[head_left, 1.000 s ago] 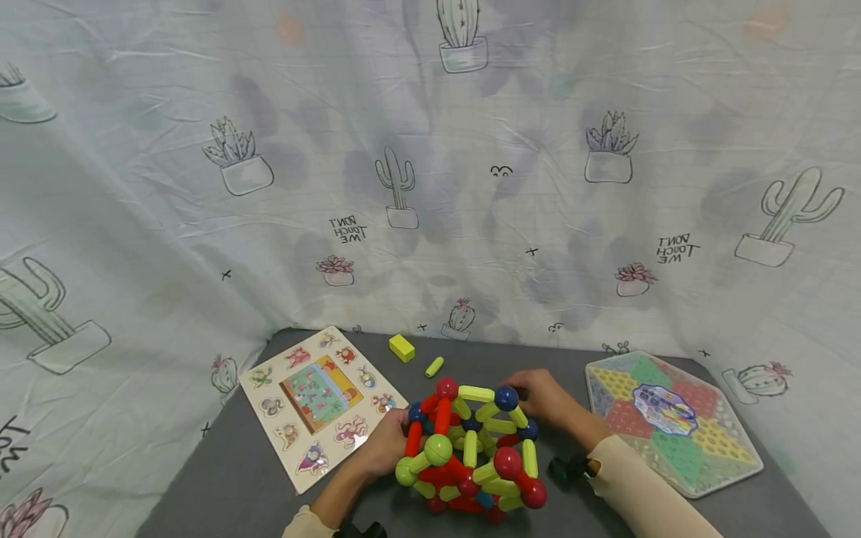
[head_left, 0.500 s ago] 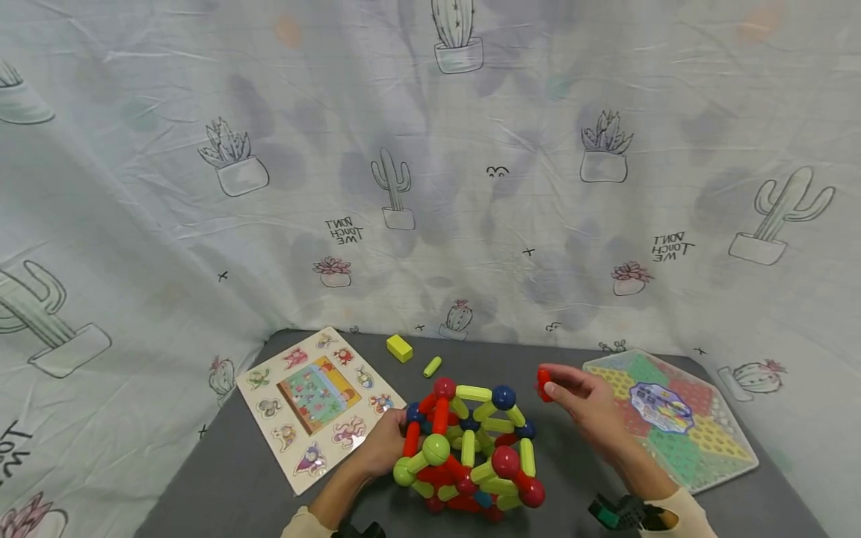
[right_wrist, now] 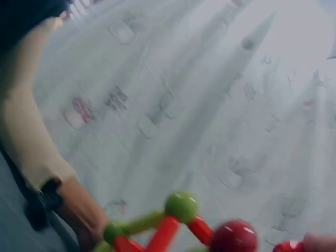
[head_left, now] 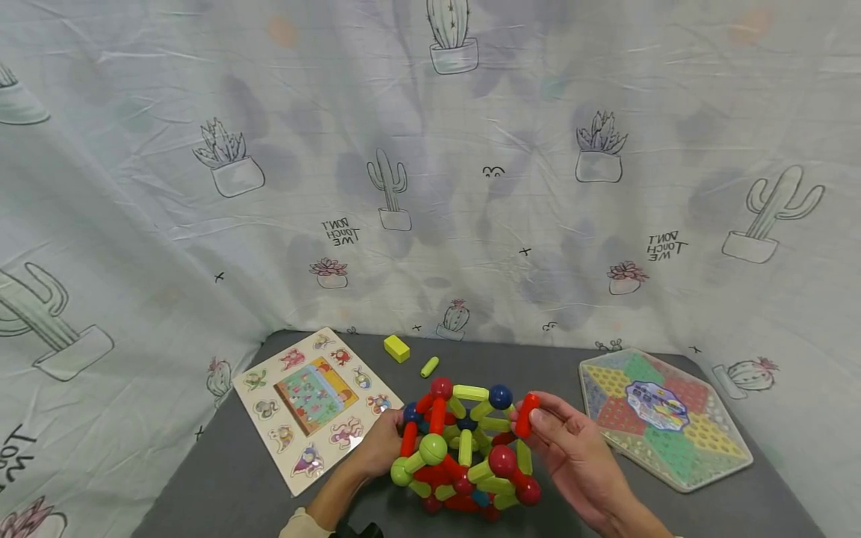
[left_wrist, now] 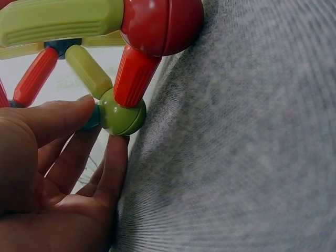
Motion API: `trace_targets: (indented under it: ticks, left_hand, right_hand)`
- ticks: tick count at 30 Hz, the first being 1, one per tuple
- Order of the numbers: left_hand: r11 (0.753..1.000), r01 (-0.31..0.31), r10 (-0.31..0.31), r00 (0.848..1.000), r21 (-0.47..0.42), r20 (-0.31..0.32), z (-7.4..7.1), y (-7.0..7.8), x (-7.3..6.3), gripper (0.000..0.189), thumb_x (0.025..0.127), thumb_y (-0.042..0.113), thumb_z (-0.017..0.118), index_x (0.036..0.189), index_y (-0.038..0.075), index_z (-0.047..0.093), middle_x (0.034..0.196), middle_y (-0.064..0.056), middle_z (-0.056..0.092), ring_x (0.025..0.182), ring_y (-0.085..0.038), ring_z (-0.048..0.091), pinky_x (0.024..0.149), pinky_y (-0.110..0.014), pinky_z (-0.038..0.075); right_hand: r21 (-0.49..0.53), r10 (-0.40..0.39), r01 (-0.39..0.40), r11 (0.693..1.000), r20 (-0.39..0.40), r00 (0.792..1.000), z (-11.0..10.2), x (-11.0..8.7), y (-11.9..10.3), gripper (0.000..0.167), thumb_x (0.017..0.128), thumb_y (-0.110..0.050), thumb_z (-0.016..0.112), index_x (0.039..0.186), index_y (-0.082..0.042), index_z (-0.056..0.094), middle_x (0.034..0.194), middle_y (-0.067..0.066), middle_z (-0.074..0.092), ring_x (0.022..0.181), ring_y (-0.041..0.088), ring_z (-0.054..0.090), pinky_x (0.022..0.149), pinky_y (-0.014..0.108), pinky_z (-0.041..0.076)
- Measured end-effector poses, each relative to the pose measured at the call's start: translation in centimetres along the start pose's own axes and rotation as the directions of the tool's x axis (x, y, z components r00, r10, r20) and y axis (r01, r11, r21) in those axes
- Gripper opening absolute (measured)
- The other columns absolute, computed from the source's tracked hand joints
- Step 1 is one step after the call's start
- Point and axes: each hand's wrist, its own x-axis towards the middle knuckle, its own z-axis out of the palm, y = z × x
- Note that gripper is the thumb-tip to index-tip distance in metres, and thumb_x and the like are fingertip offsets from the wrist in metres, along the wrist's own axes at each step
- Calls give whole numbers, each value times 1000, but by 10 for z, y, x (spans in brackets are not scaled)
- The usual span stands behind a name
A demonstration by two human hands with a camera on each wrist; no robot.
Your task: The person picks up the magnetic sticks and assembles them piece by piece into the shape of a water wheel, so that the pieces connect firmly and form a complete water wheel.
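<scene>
A toy structure of magnetic balls and sticks (head_left: 464,448) stands at the front middle of the table, mostly lime and red with a few blue balls. My left hand (head_left: 380,448) grips its left side. In the left wrist view, the thumb and fingers of that left hand (left_wrist: 63,218) pinch a blue-green piece next to a green ball (left_wrist: 123,113). My right hand (head_left: 578,459) pinches a red stick (head_left: 528,415) between thumb and fingers, nearly upright, overlapping the structure's right edge. The right wrist view shows the structure's green ball (right_wrist: 181,206) and large red ball (right_wrist: 234,237).
Behind the structure lie a yellow block (head_left: 397,348) and a lime stick (head_left: 430,367) on the dark table (head_left: 208,478). A picture puzzle board (head_left: 262,430) is at the left, a hexagonal Chinese checkers board (head_left: 673,418) at the right. A cactus-print cloth (head_left: 430,284) hangs behind.
My right hand drew away rightward from behind the structure with the red stick, then came back to its right side, turning the stick. The left hand keeps its grip; the structure stays put.
</scene>
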Motion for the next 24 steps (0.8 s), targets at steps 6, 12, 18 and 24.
trace_targets:
  ticks: [6, 12, 18, 24]
  left_hand:
    - [1000, 3, -3, 1000, -6, -5, 0, 1, 0, 15, 92, 6, 80, 98, -7, 76, 81, -1, 75, 77, -11, 65, 73, -22, 58]
    - [1000, 18, -18, 1000, -16, -9, 0, 3, -2, 14, 92, 6, 80, 98, -6, 75, 81, -2, 75, 78, -12, 65, 73, -22, 58]
    - [998, 40, -41, 999, -39, -8, -1, 3, -2, 15, 93, 6, 79, 102, -6, 77, 85, -3, 77, 81, -15, 66, 77, -23, 60]
    - [998, 45, -45, 999, -43, -9, -1, 2, -3, 14, 93, 5, 78, 103, -5, 77, 85, -3, 77, 82, -16, 65, 77, -23, 59]
  right_hand:
    - [3, 115, -115, 993, -95, 989, 14, 0, 9, 30, 113, -18, 63, 142, -12, 60, 122, -3, 76, 116, 13, 76, 105, 28, 59]
    - [-31, 190, -193, 981, -68, 979, 15, 3, 13, 53, 112, -24, 66, 156, -2, 49, 127, 1, 75, 117, 14, 76, 103, 30, 61]
    - [-27, 239, -240, 970, -17, 971, 15, 4, 11, 69, 112, -30, 65, 165, 3, 35, 129, 4, 76, 119, 14, 75, 104, 30, 60]
    - [-13, 274, -274, 962, 44, 961, 15, 5, 9, 80, 114, -33, 61, 170, 5, 19, 133, 5, 76, 123, 13, 73, 106, 31, 59]
